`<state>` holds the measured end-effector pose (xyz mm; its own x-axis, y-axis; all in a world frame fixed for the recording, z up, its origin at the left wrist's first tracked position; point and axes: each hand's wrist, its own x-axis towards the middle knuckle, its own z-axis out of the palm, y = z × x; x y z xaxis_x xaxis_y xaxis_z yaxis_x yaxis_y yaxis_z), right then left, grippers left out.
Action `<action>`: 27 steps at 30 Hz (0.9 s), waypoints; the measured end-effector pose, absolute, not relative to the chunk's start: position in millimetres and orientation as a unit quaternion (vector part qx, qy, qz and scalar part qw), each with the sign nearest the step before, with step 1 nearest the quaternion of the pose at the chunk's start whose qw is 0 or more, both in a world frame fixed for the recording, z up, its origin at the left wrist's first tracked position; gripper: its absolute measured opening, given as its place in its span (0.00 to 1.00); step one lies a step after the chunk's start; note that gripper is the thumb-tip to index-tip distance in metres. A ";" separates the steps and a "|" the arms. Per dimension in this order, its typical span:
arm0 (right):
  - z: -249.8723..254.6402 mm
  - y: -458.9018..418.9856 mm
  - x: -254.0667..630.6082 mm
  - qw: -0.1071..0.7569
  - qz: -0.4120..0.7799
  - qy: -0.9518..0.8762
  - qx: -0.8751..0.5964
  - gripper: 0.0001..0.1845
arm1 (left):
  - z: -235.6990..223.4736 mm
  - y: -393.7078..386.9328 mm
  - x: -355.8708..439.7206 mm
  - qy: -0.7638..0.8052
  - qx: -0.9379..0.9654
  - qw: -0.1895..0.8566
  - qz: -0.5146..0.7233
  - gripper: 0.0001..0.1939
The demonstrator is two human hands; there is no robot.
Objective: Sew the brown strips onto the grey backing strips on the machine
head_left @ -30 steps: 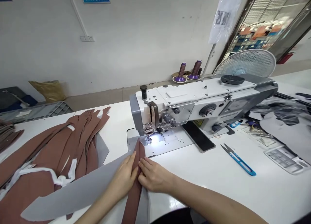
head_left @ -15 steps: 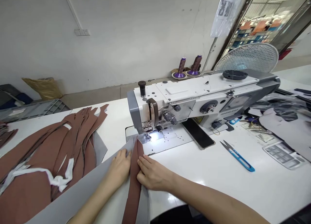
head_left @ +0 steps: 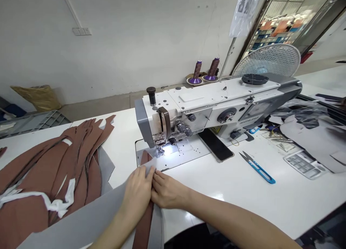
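My left hand (head_left: 138,187) is closed on the end of a long grey fabric panel (head_left: 89,214), its fingertips at the panel's upper corner. My right hand (head_left: 170,191) presses close against it, fingers pinched on the edge of a brown fabric strip (head_left: 142,227). This strip runs down from between my hands to the lower edge of the view; its pointed tip shows above my left fingers. Just beyond the fabric stands the sewing machine (head_left: 162,108), its lit needle area a short way past my fingertips. What lies between my touching fingers is hidden.
Brown fabric pieces (head_left: 67,159) lie piled at the left with a white strip on top. Right of the machine's head are a phone (head_left: 216,145), blue thread snips (head_left: 258,168) and a calculator (head_left: 305,164). Two thread cones (head_left: 197,70) and a fan (head_left: 267,59) stand behind.
My left hand has shifted right to meet my right hand, bringing the grey panel's corner over the brown strip. The strip is now mostly covered near its tip. The view has shifted slightly.
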<state>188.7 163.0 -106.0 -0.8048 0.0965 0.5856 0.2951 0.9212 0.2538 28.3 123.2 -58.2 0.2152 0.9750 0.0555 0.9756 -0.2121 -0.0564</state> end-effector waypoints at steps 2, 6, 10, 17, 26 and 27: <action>-106.9 165.4 191.0 0.289 -0.177 -0.935 -0.105 0.09 | -63.8 127.2 37.0 -0.635 -0.771 0.011 0.045 0.26; -107.7 170.7 196.7 0.282 -0.194 -0.935 -0.092 0.07 | -78.2 139.2 36.3 -0.629 -0.777 -0.017 0.030 0.26; -106.1 179.1 203.6 0.264 -0.170 -0.946 -0.075 0.08 | -89.3 147.4 35.2 -0.621 -0.781 -0.046 -0.042 0.29; -106.0 186.4 218.4 0.296 -0.162 -0.937 -0.085 0.10 | -75.8 160.5 55.4 -0.636 -0.765 -0.090 0.039 0.25; -112.3 195.3 222.5 0.288 -0.156 -0.938 -0.112 0.13 | -57.7 183.7 68.8 -0.650 -0.745 -0.124 0.082 0.19; -112.0 197.9 223.7 0.282 -0.157 -0.939 -0.114 0.13 | -57.1 187.1 70.4 -0.648 -0.746 -0.125 0.082 0.18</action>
<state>223.7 197.9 -112.0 -0.8146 0.1251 0.5664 0.3027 0.9246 0.2311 70.4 187.1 -57.1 0.1458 0.9475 -0.2845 0.9885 -0.1277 0.0811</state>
